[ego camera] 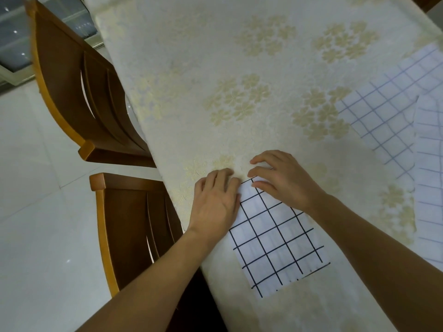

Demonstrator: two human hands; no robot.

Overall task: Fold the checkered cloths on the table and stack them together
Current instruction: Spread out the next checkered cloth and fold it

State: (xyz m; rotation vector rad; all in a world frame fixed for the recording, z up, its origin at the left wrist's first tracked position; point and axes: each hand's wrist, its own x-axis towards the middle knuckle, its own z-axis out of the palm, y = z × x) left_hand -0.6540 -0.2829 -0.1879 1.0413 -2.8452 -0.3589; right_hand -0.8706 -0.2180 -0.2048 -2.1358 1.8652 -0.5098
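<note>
Folded black-grid cloth (275, 238) lies flat on the surface (215, 80) near its left edge, at about 6 o'clock in the view. It forms a narrow rectangle; its long axis runs from 5 o'clock up to 11 o'clock, with the far short end under both hands.

Left hand (215, 202): palm down at the far left corner of the cloth, fingers (223, 176) curled with the tips on the tablecloth just beyond the cloth's edge. Cannot tell whether they pinch the edge.

Right hand (280, 178): palm down on the far end, fingers (261, 185) loosely bent and spread, tips pressing on the cloth; nothing gripped.

Blue-grid cloth (386, 111) lies spread at 3 o'clock, well apart from the folded one, its long axis slanting from 1 o'clock to 5 o'clock. A second blue-grid cloth (429, 178) overlaps its right side, cut off by the frame edge.

Two wooden chairs (79, 92) stand against the surface's left edge at 9 o'clock.
</note>
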